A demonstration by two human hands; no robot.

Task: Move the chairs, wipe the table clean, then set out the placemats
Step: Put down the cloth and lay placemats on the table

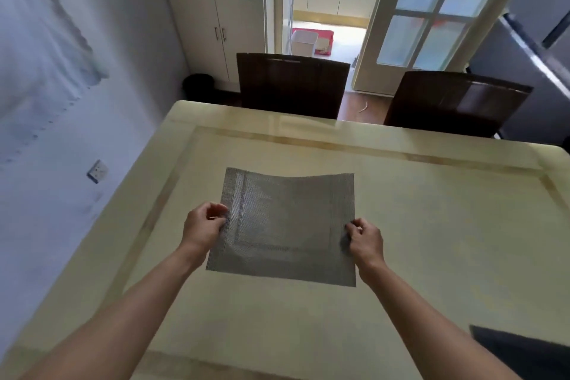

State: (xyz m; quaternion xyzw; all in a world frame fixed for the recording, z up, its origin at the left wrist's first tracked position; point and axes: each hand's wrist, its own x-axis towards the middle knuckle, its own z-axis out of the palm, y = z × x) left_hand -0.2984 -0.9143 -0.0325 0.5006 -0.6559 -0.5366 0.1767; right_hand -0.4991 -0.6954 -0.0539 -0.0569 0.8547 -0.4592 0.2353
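Observation:
A grey woven placemat is spread over the middle of the cream table. My left hand pinches its left edge and my right hand pinches its right edge. The far edge of the mat bows up slightly. Two dark brown chairs stand at the table's far side, one toward the left and one toward the right.
A wall with a socket runs along the table's left side. A white cabinet and a black bin stand behind the chairs. A glass door stands open at the back. Something dark lies at the table's near right corner.

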